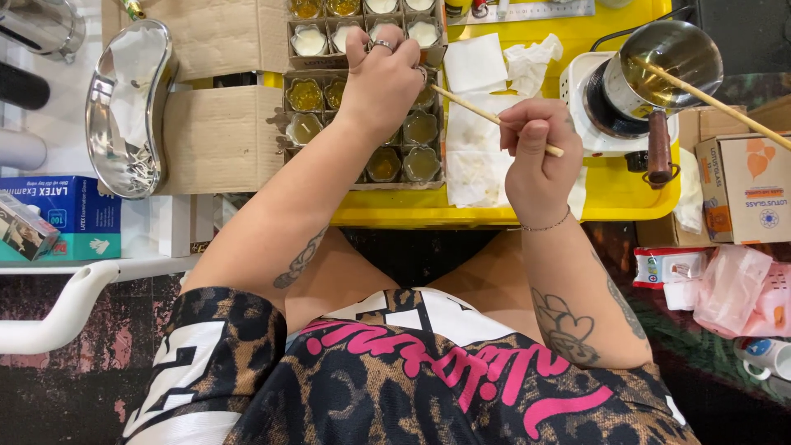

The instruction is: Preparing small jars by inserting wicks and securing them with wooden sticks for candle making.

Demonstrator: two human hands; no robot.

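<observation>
Head view, looking straight down over my lap: my left hand (pixel 383 78) reaches forward over the cardboard divider tray (pixel 362 124) of small glass cups, fingers curled down and resting on the cups near the tray's far right corner; I cannot tell whether it actually grips one. Several cups (pixel 420 128) in the near rows hold yellowish-green wax, and the cups (pixel 310 41) in the far tray hold white wax. My right hand (pixel 535 156) is closed in a pinch around a thin wooden stick (pixel 465 105), thumb on top, and the stick slants up and left so its far end lies just beside my left hand's fingers, over the tray's right edge. Under the stick lie white paper towels (pixel 478 124) on a yellow tray (pixel 610 194) that carries all of this. To the right, on the same yellow tray, a small steel saucepan (pixel 667 62) with a wooden handle sits on a white hotplate (pixel 577 91), a second stick (pixel 709 99) leaning out of it. On the left, a kidney-shaped steel dish (pixel 128 107) lies on flattened cardboard, near a blue box of gloves (pixel 58 218).
</observation>
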